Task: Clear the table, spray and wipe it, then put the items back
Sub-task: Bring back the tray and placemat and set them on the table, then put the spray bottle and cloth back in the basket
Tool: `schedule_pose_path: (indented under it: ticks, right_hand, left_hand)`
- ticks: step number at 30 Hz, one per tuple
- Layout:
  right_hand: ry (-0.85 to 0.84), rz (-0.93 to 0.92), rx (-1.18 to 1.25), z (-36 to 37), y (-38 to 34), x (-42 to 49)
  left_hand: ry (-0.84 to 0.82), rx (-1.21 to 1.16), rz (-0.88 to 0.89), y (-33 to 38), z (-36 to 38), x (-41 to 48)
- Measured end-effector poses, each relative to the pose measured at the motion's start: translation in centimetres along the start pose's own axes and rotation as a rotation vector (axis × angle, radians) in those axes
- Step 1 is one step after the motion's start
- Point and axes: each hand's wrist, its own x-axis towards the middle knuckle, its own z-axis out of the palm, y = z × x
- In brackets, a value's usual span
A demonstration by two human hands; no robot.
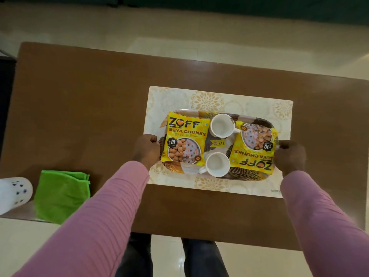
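Observation:
A patterned tray (247, 175) rests on a cream floral placemat (209, 100) on the brown table (89, 108). On the tray lie two yellow soya chunks packets, one at the left (184, 136) and one at the right (254, 150), with two white cups between them, one farther (222, 125) and one nearer (216, 164). My left hand (145, 149) grips the tray's left rim. My right hand (290, 156) grips its right rim. Both sleeves are pink.
A folded green cloth (61, 194) lies at the table's near left corner. Beside it, at the left edge, stands a white spray bottle (14, 193). Pale floor tiles surround the table, and a dark sofa runs along the far side.

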Motion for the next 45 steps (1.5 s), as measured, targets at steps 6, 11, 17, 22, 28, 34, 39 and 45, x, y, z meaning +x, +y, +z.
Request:
schedule_pose_path:
  ticks: [6, 11, 17, 22, 28, 34, 39, 45]
  right_hand:
    - [-0.02, 0.009, 0.003, 0.2, 0.3, 0.8]
    - [-0.013, 0.021, 0.003, 0.1, 0.1, 0.3]
    - [0.242, -0.003, -0.049, 0.3, -0.2, -5.2]
    - [0.366, -0.092, -0.056, 3.7, -0.2, -12.6]
    - [0.278, -0.183, -0.011, 10.5, -2.1, -22.6]
    - [-0.053, -0.198, -0.003, 18.1, -6.7, -32.4]
    - [-0.325, -0.117, 0.108, 25.3, -10.8, -39.4]
    - [-0.377, -0.005, 0.119, 31.5, -14.6, -43.2]
  left_hand:
    - [0.059, 0.022, -0.026, -0.1, 0.4, 0.0]
    - [0.1, 0.005, -0.009, 0.8, 0.8, -1.1]
    - [0.373, 0.418, 0.334, -0.4, 0.5, -5.5]
    - [0.335, 0.488, 0.418, -4.0, -1.3, -8.2]
    - [0.334, 0.455, 0.531, -10.6, -7.4, -10.1]
    - [0.311, 0.358, 0.557, -18.5, -15.9, -11.3]
    - [0.345, 0.42, 0.589, -25.7, -24.2, -10.4]
    - [0.363, 0.365, 0.429, -30.6, -33.3, -7.4]
